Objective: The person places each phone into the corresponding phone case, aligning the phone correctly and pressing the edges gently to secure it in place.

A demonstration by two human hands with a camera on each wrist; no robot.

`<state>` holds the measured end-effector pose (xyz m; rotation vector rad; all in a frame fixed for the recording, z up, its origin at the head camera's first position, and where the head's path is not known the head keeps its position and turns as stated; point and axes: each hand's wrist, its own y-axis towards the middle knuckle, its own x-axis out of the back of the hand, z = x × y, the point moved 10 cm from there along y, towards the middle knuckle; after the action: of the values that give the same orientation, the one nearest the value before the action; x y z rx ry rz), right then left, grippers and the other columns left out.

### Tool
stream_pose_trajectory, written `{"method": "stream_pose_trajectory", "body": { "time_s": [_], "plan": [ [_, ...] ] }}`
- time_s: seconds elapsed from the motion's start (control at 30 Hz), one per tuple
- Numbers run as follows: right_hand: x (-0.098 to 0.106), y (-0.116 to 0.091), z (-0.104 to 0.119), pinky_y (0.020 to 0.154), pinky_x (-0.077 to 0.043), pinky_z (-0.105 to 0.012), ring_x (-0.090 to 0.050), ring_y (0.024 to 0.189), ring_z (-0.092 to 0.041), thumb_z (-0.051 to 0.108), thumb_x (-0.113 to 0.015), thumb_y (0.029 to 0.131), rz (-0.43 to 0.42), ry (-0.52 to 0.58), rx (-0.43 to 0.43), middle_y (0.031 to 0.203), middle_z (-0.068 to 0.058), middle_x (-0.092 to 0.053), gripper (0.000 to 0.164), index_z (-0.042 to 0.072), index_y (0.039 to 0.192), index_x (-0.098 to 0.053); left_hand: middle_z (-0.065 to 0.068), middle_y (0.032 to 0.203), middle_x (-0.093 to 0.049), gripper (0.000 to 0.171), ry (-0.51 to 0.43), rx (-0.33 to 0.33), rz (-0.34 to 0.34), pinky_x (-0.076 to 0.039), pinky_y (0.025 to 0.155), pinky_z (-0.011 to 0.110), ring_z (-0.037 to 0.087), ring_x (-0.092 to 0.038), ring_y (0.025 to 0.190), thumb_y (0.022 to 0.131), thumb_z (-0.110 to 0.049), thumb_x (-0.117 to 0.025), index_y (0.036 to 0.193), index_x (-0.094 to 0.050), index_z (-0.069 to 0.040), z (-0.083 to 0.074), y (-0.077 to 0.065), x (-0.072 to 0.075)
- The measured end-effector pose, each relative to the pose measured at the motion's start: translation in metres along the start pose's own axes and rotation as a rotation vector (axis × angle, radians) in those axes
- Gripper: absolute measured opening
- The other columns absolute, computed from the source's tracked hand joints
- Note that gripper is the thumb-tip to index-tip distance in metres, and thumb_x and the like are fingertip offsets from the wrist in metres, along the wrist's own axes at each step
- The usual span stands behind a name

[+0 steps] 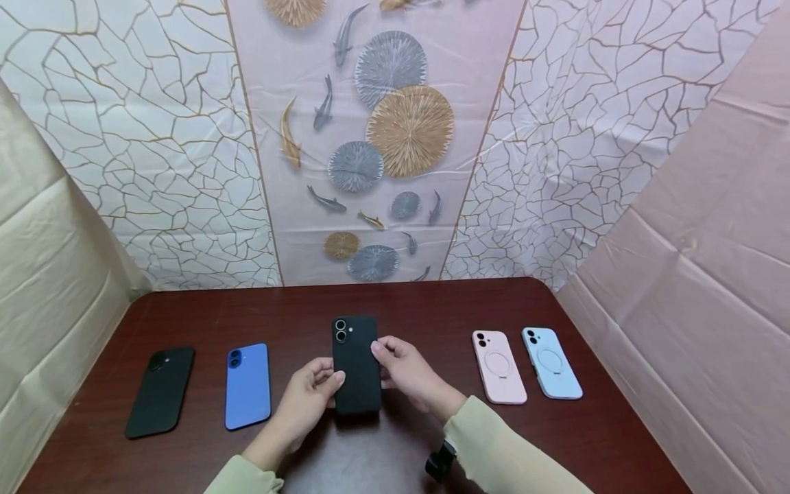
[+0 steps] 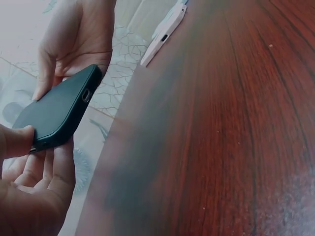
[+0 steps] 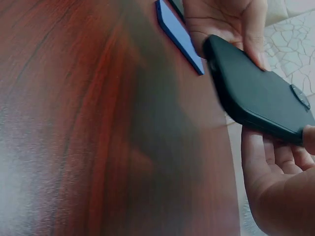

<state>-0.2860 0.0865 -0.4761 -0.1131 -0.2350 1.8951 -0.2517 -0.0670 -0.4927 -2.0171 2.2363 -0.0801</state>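
Observation:
Both hands hold a black phone point(image 1: 356, 367) between them, its back with two ringed lenses facing up. My left hand point(image 1: 308, 394) grips its left edge, thumb on the back and fingers underneath. On the opposite edge, my right hand point(image 1: 410, 374) pinches higher up, near the camera end. The left wrist view shows the phone point(image 2: 59, 105) raised above the table, a port opening in its bottom edge. In the right wrist view the phone point(image 3: 261, 93) is tilted, with fingers beneath it.
Left of the hands lie a blue phone point(image 1: 248, 386) and a dark phone point(image 1: 160, 391). To the right are a pink phone point(image 1: 500, 367) and a light blue one point(image 1: 552, 363), both with ring marks. All rest on the brown wooden table point(image 1: 296, 305), with patterned cloth point(image 1: 358, 226) behind.

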Motion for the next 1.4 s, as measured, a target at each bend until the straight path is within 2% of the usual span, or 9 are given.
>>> {"method": "stream_pose_trajectory", "body": {
  "time_s": [0.23, 0.43, 0.57, 0.77, 0.93, 1.07, 1.17, 1.4],
  "plan": [
    [-0.015, -0.007, -0.005, 0.076, -0.056, -0.041, -0.067, 0.089, -0.024, 0.022, -0.050, 0.102, 0.096, 0.061, 0.009, 0.106, -0.013, -0.065, 0.028, 0.000, 0.118, -0.057, 0.013, 0.103, -0.066, 0.024, -0.039, 0.005, -0.091, -0.055, 0.070, 0.035, 0.022, -0.065, 0.088, 0.096, -0.014, -0.061, 0.118, -0.059, -0.002, -0.003, 0.001, 0.009],
    [-0.025, -0.011, -0.004, 0.083, -0.053, -0.048, -0.066, 0.098, -0.029, 0.011, -0.046, 0.103, 0.175, 0.162, 0.052, 0.114, -0.019, -0.063, 0.028, -0.005, 0.125, -0.051, 0.015, 0.108, -0.064, 0.025, -0.122, 0.027, -0.115, -0.055, 0.074, 0.036, 0.025, -0.066, 0.093, 0.098, -0.013, -0.058, 0.121, -0.057, -0.002, 0.002, 0.002, 0.011],
    [-0.024, -0.010, -0.005, 0.082, -0.054, -0.047, -0.066, 0.098, -0.028, 0.009, -0.045, 0.103, 0.158, 0.151, 0.069, 0.116, -0.019, -0.063, 0.029, -0.006, 0.127, -0.051, 0.015, 0.109, -0.063, 0.027, -0.139, 0.041, -0.105, -0.056, 0.075, 0.037, 0.025, -0.066, 0.095, 0.098, -0.014, -0.058, 0.122, -0.056, -0.002, 0.003, 0.001, 0.010],
    [-0.023, -0.010, -0.007, 0.080, -0.054, -0.045, -0.066, 0.097, -0.029, 0.008, -0.046, 0.103, 0.124, 0.148, 0.042, 0.114, -0.020, -0.064, 0.028, -0.007, 0.125, -0.053, 0.015, 0.110, -0.063, 0.028, -0.117, 0.057, -0.092, -0.055, 0.075, 0.037, 0.024, -0.066, 0.095, 0.099, -0.015, -0.058, 0.123, -0.055, -0.002, 0.004, 0.002, 0.009],
    [-0.019, -0.008, -0.009, 0.077, -0.056, -0.044, -0.067, 0.093, -0.028, 0.015, -0.050, 0.102, 0.099, 0.122, 0.017, 0.108, -0.017, -0.065, 0.027, -0.004, 0.118, -0.058, 0.014, 0.111, -0.065, 0.027, -0.100, 0.065, -0.077, -0.055, 0.075, 0.038, 0.024, -0.066, 0.095, 0.099, -0.014, -0.056, 0.122, -0.056, -0.001, 0.004, 0.003, 0.008],
    [-0.008, -0.006, -0.006, 0.073, -0.057, -0.041, -0.067, 0.085, -0.025, 0.025, -0.052, 0.101, 0.026, 0.076, 0.010, 0.100, -0.013, -0.067, 0.028, 0.002, 0.114, -0.061, 0.013, 0.111, -0.066, 0.028, -0.057, 0.063, -0.035, -0.055, 0.075, 0.038, 0.023, -0.065, 0.094, 0.100, -0.016, -0.056, 0.123, -0.055, -0.001, 0.002, 0.002, 0.005],
    [0.000, -0.004, -0.003, 0.071, -0.056, -0.040, -0.067, 0.081, -0.024, 0.030, -0.053, 0.101, -0.022, 0.067, 0.010, 0.096, -0.012, -0.067, 0.030, 0.004, 0.113, -0.061, 0.012, 0.110, -0.067, 0.029, -0.028, 0.074, 0.026, -0.054, 0.076, 0.038, 0.023, -0.065, 0.094, 0.100, -0.017, -0.055, 0.125, -0.055, -0.001, 0.003, 0.000, 0.000],
    [0.009, -0.001, 0.003, 0.069, -0.056, -0.041, -0.067, 0.078, -0.024, 0.042, -0.049, 0.100, -0.034, 0.122, -0.002, 0.092, -0.014, -0.067, 0.043, 0.001, 0.109, -0.059, 0.011, 0.110, -0.065, 0.037, 0.016, 0.090, 0.188, -0.055, 0.078, 0.039, 0.023, -0.065, 0.096, 0.100, -0.020, -0.055, 0.130, -0.052, 0.001, 0.005, -0.004, -0.014]
  ]
}}
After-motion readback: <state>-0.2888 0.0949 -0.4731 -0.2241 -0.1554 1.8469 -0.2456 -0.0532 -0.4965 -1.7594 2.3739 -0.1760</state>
